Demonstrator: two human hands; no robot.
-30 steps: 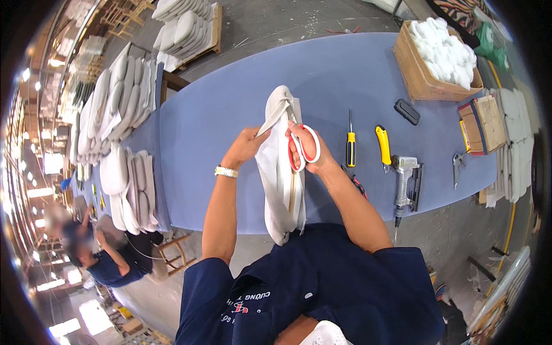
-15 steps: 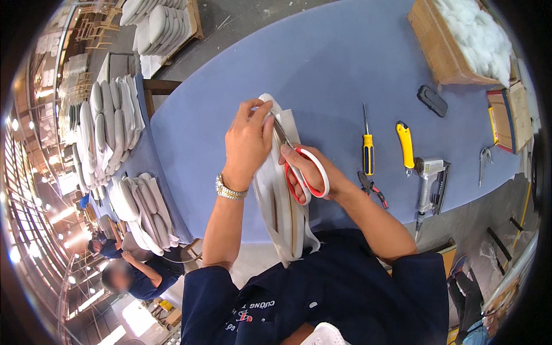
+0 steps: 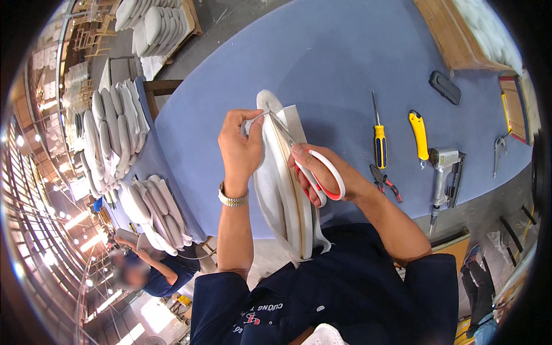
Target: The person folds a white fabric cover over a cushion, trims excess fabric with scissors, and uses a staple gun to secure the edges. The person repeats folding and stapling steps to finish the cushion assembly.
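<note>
A long padded seat cushion (image 3: 271, 190) in light grey fabric stands on edge, its near end against my shirt. A brown strip runs along its upturned edge, with loose fabric flaps on both sides. My left hand (image 3: 238, 152), wearing a metal watch on its wrist, pinches the fabric edge near the far end. Red-and-white-handled scissors (image 3: 334, 179) are gripped in my right hand (image 3: 322, 172), fingers through the loops. The blades point away from me and reach the fabric close to my left fingertips. Whether the blade tips are apart is too small to tell.
On the blue table (image 3: 345, 52) to the right lie a screwdriver (image 3: 380, 146), pliers (image 3: 385, 183), a yellow utility knife (image 3: 418, 137), a staple gun (image 3: 444, 172) and a black case (image 3: 445, 87). Behind them stands a box (image 3: 454, 40) of white stuffing. Stacked cushions (image 3: 109, 126) and a co-worker (image 3: 155, 270) are at left.
My left hand has drawn a little left and down, pulling the fabric edge outward from the cushion. The scissors have shifted slightly right in view. The whole view has also turned a little.
</note>
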